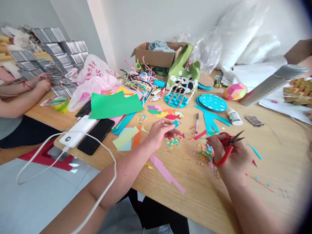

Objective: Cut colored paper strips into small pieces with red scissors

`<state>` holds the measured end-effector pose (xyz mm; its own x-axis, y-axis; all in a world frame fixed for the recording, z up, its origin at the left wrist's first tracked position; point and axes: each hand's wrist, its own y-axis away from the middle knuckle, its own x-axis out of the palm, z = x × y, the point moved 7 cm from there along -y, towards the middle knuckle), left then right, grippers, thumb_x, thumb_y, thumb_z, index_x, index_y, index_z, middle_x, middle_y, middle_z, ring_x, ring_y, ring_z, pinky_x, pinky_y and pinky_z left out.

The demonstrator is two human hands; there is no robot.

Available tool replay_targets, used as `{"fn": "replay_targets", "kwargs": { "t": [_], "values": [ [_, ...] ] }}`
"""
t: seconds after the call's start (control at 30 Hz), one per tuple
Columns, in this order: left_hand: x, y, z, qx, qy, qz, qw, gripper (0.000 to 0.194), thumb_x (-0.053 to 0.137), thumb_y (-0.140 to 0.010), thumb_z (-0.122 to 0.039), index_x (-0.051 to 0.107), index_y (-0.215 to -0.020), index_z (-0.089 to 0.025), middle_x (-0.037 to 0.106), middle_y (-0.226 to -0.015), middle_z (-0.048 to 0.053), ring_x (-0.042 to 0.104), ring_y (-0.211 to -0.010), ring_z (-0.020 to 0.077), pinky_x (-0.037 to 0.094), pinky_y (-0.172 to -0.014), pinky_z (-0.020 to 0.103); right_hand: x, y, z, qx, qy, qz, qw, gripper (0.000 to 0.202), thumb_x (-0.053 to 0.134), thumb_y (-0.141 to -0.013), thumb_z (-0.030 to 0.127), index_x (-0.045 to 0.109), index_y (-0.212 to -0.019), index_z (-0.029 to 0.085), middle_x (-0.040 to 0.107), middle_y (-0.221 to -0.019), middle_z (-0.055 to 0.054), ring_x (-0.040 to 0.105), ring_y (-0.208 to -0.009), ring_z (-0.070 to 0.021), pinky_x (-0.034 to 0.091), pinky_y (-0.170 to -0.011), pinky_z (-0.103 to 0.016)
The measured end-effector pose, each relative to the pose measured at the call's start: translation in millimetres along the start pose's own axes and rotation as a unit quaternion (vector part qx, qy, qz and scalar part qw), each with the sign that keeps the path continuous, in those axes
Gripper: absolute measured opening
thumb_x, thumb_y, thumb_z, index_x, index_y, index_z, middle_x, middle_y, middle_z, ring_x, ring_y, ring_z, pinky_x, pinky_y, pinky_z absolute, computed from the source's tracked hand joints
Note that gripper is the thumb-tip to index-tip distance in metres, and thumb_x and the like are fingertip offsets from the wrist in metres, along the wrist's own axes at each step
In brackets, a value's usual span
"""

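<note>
My left hand (159, 133) pinches a small blue paper cutout (175, 123) above the table. Below it lie a heap of coloured paper dots (173, 141) and a small pink-red paper piece by the fingertips. My right hand (232, 159) is wrapped round the red handles of a pair of scissors (226, 146), whose blades point right and stand slightly apart. Paper scraps (207, 152) are piled beside the scissors. Several coloured paper fish (165, 112) lie beyond my left hand. A blue sheet with strips cut out (211, 122) is farther back.
Green paper (117, 105), a black phone (96, 136) and a white power bank (77, 130) with a looping cable lie left. A green panda bag (184, 76), white glue bottle (235, 116) and grey flask (273, 84) stand behind. Another person's hands (42, 83) work at far left.
</note>
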<state>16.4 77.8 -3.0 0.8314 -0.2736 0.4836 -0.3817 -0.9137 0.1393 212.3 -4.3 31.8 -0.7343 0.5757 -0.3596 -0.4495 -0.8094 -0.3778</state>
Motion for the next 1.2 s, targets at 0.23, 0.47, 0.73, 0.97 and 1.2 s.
{"fn": "replay_targets", "kwargs": {
  "t": [0.23,0.47,0.73,0.97,1.2],
  "values": [
    [24.8,13.6,22.9,-0.061,-0.079,0.083,0.991,0.031,0.070,-0.069,-0.037,0.053,-0.083,-0.016,0.071,-0.060,0.006,0.056,-0.041,0.0116,0.040,-0.040,0.021,32.8,11.8,2.1,0.041,-0.106,0.201,0.973,0.030,0.064,-0.078,0.045,0.061,-0.091,0.018,0.065,-0.084,-0.005,0.062,-0.076,-0.0184,0.050,-0.068,-0.028],
    [27.6,17.3,30.3,-0.079,-0.127,0.120,0.981,0.031,0.067,-0.073,-0.041,0.053,-0.086,-0.017,0.071,-0.059,0.005,0.059,-0.041,0.0136,0.039,-0.035,0.019,39.1,12.6,-6.9,0.132,-0.140,0.203,0.960,0.035,0.075,-0.067,0.042,0.057,-0.083,0.017,0.059,-0.072,-0.001,0.053,-0.063,-0.0123,0.043,-0.057,-0.022],
    [28.4,19.5,34.9,-0.090,-0.141,0.133,0.977,0.029,0.065,-0.075,-0.043,0.056,-0.085,-0.016,0.070,-0.059,0.005,0.062,-0.042,0.0146,0.039,-0.034,0.018,41.0,17.6,0.6,0.146,-0.161,0.217,0.952,0.034,0.074,-0.067,0.042,0.056,-0.080,0.017,0.056,-0.069,0.001,0.049,-0.061,-0.0112,0.040,-0.055,-0.021],
    [21.5,13.3,29.2,-0.074,-0.142,0.085,0.983,0.030,0.069,-0.070,-0.041,0.059,-0.083,-0.016,0.069,-0.058,0.004,0.060,-0.042,0.0142,0.039,-0.034,0.020,39.9,12.3,2.7,0.100,-0.115,0.241,0.958,0.038,0.064,-0.074,0.054,0.056,-0.076,0.017,0.060,-0.069,-0.003,0.057,-0.064,-0.0147,0.045,-0.059,-0.024],
    [15.6,10.5,24.4,-0.051,-0.123,0.058,0.989,0.019,0.071,-0.067,-0.030,0.064,-0.074,-0.014,0.054,-0.046,-0.005,0.043,-0.037,0.0065,0.032,-0.036,0.019,47.8,15.0,-10.9,0.114,-0.064,0.357,0.925,0.046,0.061,-0.074,0.060,0.054,-0.070,0.015,0.061,-0.062,-0.005,0.061,-0.057,-0.0177,0.048,-0.053,-0.026]
  ]
}}
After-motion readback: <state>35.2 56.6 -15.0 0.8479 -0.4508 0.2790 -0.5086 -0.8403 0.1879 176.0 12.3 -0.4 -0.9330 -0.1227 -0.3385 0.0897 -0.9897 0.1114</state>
